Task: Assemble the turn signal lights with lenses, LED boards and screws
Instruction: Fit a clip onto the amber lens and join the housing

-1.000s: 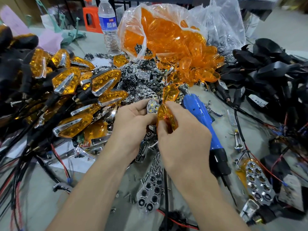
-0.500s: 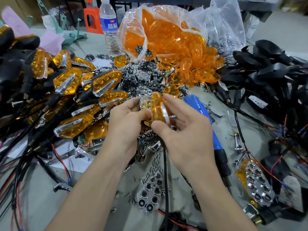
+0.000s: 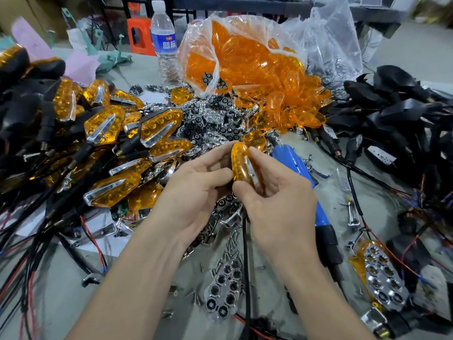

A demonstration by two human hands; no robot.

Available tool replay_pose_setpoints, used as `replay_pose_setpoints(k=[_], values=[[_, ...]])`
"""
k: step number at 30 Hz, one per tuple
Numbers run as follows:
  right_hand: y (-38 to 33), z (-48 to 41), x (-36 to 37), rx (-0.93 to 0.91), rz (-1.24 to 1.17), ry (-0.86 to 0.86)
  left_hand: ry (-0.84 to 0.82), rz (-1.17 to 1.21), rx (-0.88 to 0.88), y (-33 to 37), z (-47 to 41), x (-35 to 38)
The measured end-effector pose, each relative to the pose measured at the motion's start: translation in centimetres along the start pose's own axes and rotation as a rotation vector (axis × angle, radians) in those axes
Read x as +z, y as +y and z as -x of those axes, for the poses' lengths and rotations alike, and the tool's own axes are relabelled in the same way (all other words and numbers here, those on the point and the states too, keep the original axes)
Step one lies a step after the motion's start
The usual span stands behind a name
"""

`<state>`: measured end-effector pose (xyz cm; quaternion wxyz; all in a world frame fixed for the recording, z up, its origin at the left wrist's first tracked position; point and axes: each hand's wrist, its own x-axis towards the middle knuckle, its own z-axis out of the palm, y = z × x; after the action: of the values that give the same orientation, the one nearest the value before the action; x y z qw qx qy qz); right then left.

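Edgewise: both hands on one lens above the parts heap

Both hands meet over the middle of the table (image 3: 137, 290). The left hand (image 3: 196, 190) pinches the orange lens (image 3: 241, 165) from its left side. The right hand (image 3: 277, 200) grips it between a thumb at the near end and a finger at the far end. The lens stands on edge, raised off the heap, probably so that a chrome part tucked against its right face can be seated and checked from the side. By that reading, the step is mating lens and insert, with no screw driven yet.

The layout suits the work. Finished lights (image 3: 105, 126) lie piled at left, and a bag (image 3: 245, 52) of loose lenses spills at far centre. Black housings (image 3: 392, 109) with wires are heaped at right. The blue screwdriver (image 3: 294, 165) lies just right of the hands. Screws (image 3: 232, 241) are scattered near, between the wrists, beside a chrome reflector (image 3: 224, 293).

Much is hidden. The right palm covers the lens's right face, so I cannot tell whether an LED board is in it, nor how well the chrome part sits. The screwdriver's near end is lost behind the right forearm. Detail in the housings blurs toward the right edge.
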<state>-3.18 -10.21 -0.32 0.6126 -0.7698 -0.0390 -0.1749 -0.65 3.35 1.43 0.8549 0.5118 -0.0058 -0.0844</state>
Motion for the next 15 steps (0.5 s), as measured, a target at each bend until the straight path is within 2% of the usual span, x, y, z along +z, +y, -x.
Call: replay_pose_setpoints(k=[12,15], values=[[-0.1,-0.5,-0.5,0.019,-0.073,-0.037,0.098,-0.139,0.212,-0.8,0.4,-0.2],[-0.5,0.2,-0.2,-0.02,0.023,-0.031,0.102,-0.121,0.208,-0.8,0.5,0.5]])
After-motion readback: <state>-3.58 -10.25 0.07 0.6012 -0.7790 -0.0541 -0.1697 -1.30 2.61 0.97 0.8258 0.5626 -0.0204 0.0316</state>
